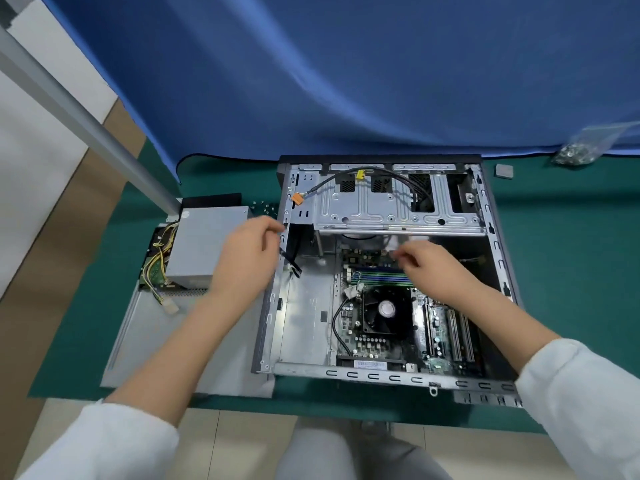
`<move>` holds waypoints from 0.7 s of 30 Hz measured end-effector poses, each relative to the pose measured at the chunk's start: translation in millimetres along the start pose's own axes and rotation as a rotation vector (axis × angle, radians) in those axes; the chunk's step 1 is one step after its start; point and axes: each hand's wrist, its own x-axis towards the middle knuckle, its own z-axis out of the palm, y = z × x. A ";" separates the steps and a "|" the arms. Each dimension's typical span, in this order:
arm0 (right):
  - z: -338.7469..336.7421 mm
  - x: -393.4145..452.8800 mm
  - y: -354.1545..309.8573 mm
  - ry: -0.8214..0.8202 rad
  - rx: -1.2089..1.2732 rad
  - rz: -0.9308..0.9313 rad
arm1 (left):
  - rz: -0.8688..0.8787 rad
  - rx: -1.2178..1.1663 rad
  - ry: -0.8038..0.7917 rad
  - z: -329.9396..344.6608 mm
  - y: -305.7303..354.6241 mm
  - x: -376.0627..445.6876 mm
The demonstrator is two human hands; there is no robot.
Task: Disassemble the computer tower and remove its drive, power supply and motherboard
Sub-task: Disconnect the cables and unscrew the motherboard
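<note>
PSU (204, 244) is already out on the counter's left edge, motherboard (388, 317) still bolted in the case (304, 323), my left hand (247, 258) curled on its rim, right hand (429, 268) pinching something tiny I can't make out.

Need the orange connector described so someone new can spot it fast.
Start at the open case on the green mat. At its far side lies the metal drive cage; a black cable loops over it. The orange connector hangs at that cable's left end, unlike the yellow connector mid-cable.
</note>
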 end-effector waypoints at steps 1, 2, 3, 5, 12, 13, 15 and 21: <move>3.6 -1.4 7.4 -0.015 0.016 0.081 | 0.021 -0.029 -0.052 12.9 10.3 -4.3; 7.7 -1.7 14.0 -0.020 0.041 0.162 | 0.018 -0.034 -0.129 29.9 18.0 -7.0; 11.9 -0.7 19.9 -0.016 0.062 0.237 | -0.004 -0.024 -0.218 48.8 23.7 -8.4; 20.8 3.4 31.4 -0.011 0.067 0.369 | -0.099 0.010 -0.378 87.4 28.7 -6.8; 50.6 28.6 61.6 -0.003 0.042 0.550 | -0.382 0.108 -0.496 159.3 14.2 24.1; 53.7 30.0 65.1 0.038 0.044 0.547 | -0.400 0.084 -0.473 163.5 10.0 26.2; 57.3 30.6 71.2 0.102 0.052 0.548 | -0.440 0.002 -0.411 168.0 1.0 27.6; 55.8 35.0 77.8 0.077 0.033 0.545 | -0.451 -0.028 -0.419 172.0 -7.2 31.4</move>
